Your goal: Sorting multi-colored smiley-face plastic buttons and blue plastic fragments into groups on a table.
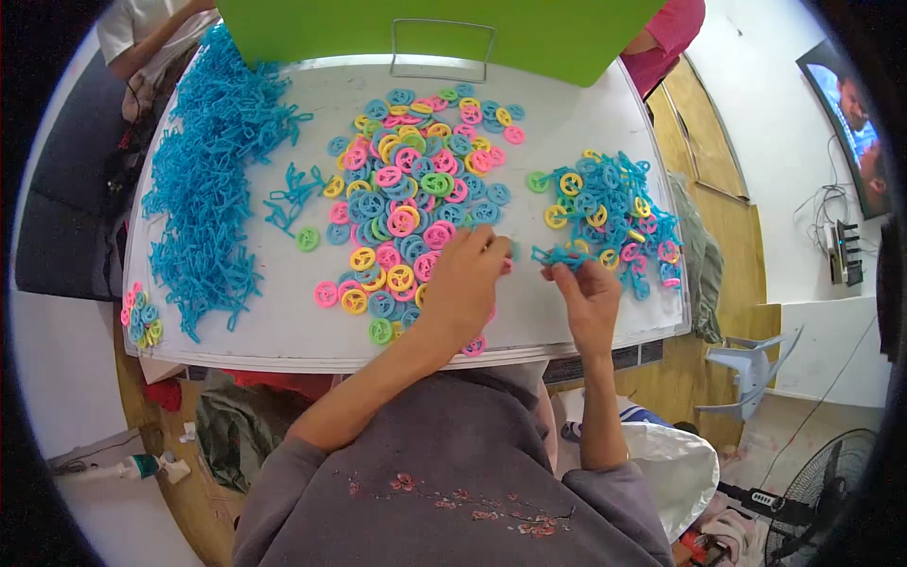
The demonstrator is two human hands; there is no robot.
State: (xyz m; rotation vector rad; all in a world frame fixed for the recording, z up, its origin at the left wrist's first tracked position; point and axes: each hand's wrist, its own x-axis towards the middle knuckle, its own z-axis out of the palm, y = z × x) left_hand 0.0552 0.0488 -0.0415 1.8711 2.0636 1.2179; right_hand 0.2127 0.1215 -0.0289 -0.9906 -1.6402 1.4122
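My left hand (465, 288) reaches over the right edge of a pile of small spoked plastic wheels (402, 222) in pink, yellow, blue and green. Its fingers are pinched together; a bit of colour shows at the tips, but what they hold is mostly hidden. Just to its right, my right hand (588, 295) pinches a blue plastic frame piece (561, 256) between thumb and fingers, a little above the white table (529, 326). Beyond the right hand lies a heap of blue frames with coloured wheels (605, 203) among them.
A large heap of blue frame pieces (208, 161) covers the table's left side, with several loose frames (293, 197) beside it. A small wheel cluster (142, 317) sits at the left corner. A green panel (435, 33) stands at the far edge. Other people's arms (156, 38) show at the far corners.
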